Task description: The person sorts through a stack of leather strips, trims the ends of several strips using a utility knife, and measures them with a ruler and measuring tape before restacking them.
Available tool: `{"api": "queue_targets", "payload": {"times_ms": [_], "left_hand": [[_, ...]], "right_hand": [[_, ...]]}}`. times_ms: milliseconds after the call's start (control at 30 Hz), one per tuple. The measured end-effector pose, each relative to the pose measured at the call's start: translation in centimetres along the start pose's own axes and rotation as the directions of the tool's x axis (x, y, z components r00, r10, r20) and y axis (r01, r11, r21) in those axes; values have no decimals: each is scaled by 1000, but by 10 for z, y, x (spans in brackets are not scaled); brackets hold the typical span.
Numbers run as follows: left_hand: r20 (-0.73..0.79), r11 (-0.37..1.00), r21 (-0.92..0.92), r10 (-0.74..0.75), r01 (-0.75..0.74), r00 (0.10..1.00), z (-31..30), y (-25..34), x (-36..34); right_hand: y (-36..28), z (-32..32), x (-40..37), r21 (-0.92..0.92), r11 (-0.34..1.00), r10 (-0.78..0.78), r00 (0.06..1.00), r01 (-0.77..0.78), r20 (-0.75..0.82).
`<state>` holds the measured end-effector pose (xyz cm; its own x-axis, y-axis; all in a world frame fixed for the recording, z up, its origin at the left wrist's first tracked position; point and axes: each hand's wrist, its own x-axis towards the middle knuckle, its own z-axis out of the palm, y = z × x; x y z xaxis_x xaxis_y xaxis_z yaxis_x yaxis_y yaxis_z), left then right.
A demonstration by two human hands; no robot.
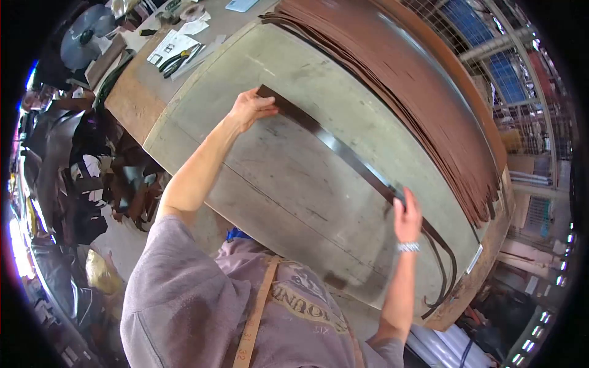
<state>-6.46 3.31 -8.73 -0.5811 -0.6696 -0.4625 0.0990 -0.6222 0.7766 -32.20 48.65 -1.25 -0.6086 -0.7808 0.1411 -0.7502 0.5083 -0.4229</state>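
A long dark brown leather strap (304,119) stretches diagonally across the grey work surface. At its upper left end, my left hand (250,109) is closed, pinching the strap between thumb and fingers. My right hand (407,219) is farther down the strap, which passes between its raised fingers and thumb. Past the right hand, the loose end bends back in a curl near the surface's lower right edge. The stretch between both hands lies straight, with light glinting off its middle. Beyond it, a thick pile of reddish-brown leather strips (405,92) runs along the far side.
The grey work surface (276,178) sits on a wooden table. Pliers (175,60) and papers lie at the upper left, near a fan (87,38). Leather scraps (132,187) heap up on the left. A wire mesh rack (515,67) stands at the right. A tape measure (250,331) hangs down my front.
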Motion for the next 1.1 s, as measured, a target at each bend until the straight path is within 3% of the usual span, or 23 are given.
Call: {"api": "queue_targets", "payload": {"times_ms": [100, 200, 267, 333, 433, 600, 733, 933, 1100], "left_hand": [[157, 995, 97, 20, -36, 987, -13, 21, 4], [303, 825, 512, 86, -238, 949, -30, 36, 15], [469, 489, 695, 246, -527, 848, -42, 47, 18], [651, 48, 713, 327, -700, 685, -49, 52, 14], [681, -37, 712, 279, -702, 676, -43, 66, 14], [790, -117, 576, 335, -809, 514, -15, 84, 99], [848, -149, 465, 358, -873, 390, 19, 96, 188], [763, -89, 603, 355, -793, 540, 45, 123, 240], [689, -74, 658, 460, -749, 560, 31, 127, 256]], "right_hand": [[-79, 82, 77, 67, 984, -169, 985, 167, 29], [-143, 145, 123, 76, 964, -258, 966, 256, 11], [-172, 164, 133, 86, 962, -264, 964, 261, 27], [-178, 175, 133, 116, 962, -252, 967, 247, 31], [-178, 180, 135, 145, 968, -215, 974, 204, 66], [-178, 187, 182, -2, 997, -75, 996, 75, -41], [-158, 196, 254, -121, 991, -72, 980, 50, -188], [-130, 198, 332, -214, 977, -63, 948, -5, -312], [-107, 194, 334, -237, 970, -28, 947, -51, -319]]}}
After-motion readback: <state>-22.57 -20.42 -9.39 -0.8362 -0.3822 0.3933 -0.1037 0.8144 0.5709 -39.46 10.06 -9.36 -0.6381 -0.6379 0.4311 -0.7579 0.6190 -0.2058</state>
